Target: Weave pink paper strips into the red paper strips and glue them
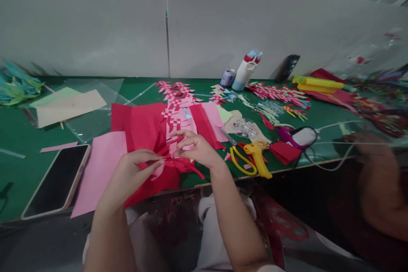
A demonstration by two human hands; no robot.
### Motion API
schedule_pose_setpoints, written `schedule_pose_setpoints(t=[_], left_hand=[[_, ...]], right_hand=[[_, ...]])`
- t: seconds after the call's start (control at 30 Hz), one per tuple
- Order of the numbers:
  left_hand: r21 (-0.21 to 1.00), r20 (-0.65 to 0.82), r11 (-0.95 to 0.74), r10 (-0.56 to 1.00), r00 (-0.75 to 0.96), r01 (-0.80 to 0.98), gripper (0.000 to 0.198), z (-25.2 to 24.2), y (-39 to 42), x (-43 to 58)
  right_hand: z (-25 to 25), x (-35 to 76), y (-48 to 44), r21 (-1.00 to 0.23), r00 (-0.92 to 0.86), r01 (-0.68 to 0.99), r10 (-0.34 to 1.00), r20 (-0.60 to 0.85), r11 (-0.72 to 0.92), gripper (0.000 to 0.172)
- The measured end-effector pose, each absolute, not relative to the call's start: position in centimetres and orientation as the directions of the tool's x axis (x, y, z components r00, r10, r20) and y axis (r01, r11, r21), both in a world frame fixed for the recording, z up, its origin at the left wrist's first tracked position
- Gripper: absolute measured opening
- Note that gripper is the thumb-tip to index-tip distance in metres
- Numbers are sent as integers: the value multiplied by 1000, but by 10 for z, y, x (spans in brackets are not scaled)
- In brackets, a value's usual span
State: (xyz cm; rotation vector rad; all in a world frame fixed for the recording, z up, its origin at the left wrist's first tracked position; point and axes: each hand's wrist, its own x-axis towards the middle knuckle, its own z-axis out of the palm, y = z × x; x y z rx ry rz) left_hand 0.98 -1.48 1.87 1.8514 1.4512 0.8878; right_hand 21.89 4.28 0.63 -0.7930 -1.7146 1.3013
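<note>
My left hand (132,174) pinches a thin paper strip (163,160) between thumb and fingertips, low over the front of the green table. Just to its right, my right hand (197,148) hovers with bent fingers apart, close to narrow red strips (191,167). Red paper sheets (137,123) lie beneath and behind both hands. Beyond my fingers is a woven pink-and-red paper piece (174,104) with pointed, folded tips. A pink sheet (102,170) lies left of my left hand, and more pink paper (214,119) rests behind my right.
A phone (57,182) lies at the left. Yellow-handled scissors (242,163) and a yellow glue gun (259,157) sit right of my hand. Behind stand a bottle (245,72) and a can (227,77). White cables (334,143) cross toward another person's blurred arm (382,182).
</note>
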Motion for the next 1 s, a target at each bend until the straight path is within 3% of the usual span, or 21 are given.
schedule_pose_setpoints(t=[0.33,0.83,1.0], left_hand=[[834,192,-194,980,59,516,22,17,-13,21],[777,252,-233,967,50,585,21,14,-10,26],[766,252,-237,966,59,597,20,11,-9,24]], right_hand=[[3,216,43,-939,-406,72,870,279,335,4],[2,216,45,-875,-345,254,884,315,412,8],[3,219,43,-872,-323,233,880,348,431,10]])
